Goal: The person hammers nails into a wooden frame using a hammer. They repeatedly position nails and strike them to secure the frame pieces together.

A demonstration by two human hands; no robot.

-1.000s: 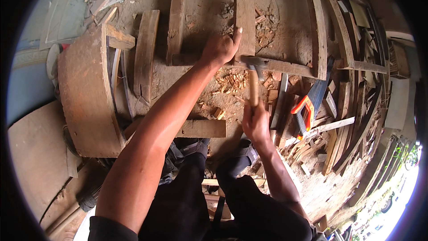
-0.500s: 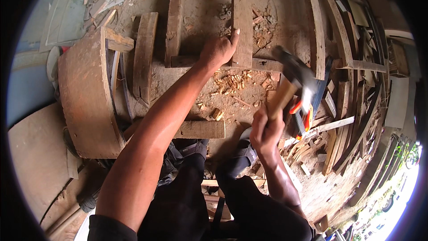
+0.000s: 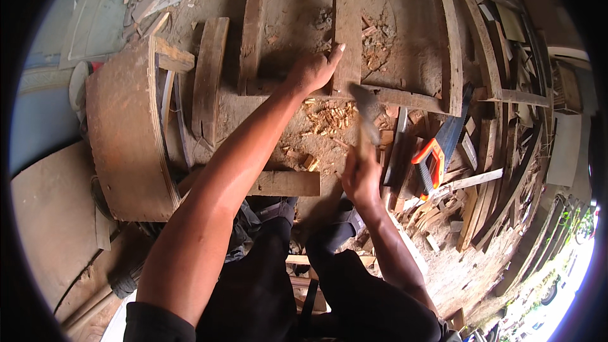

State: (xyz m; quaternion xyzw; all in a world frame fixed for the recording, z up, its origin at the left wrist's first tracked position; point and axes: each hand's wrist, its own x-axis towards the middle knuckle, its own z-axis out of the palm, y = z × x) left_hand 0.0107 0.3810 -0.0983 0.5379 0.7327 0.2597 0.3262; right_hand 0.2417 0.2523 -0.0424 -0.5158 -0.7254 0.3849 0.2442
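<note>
My left hand (image 3: 315, 71) is closed on the left edge of a wooden plank (image 3: 348, 12), with the thumb laid over its face. The lower end of that plank meets a wooden crosspiece (image 3: 405, 97). My right hand (image 3: 363, 183) grips the wooden handle of a hammer (image 3: 366, 133). The hammer's head is smeared by motion, close beside the plank's lower end. A tiny bright spot shows on the plank there; I cannot make out what it is.
A handsaw (image 3: 437, 158) with an orange and black handle leans at the right. Wood shavings (image 3: 332, 117) litter the ground below the crosspiece. A curved plywood piece (image 3: 123, 133) stands at the left, and a short board (image 3: 286, 183) lies before my knees. Timber offcuts crowd the right side.
The hammer has swung down and left from above the saw to beside the plank's end, and my right hand moved left with it. My left hand stays on the plank.
</note>
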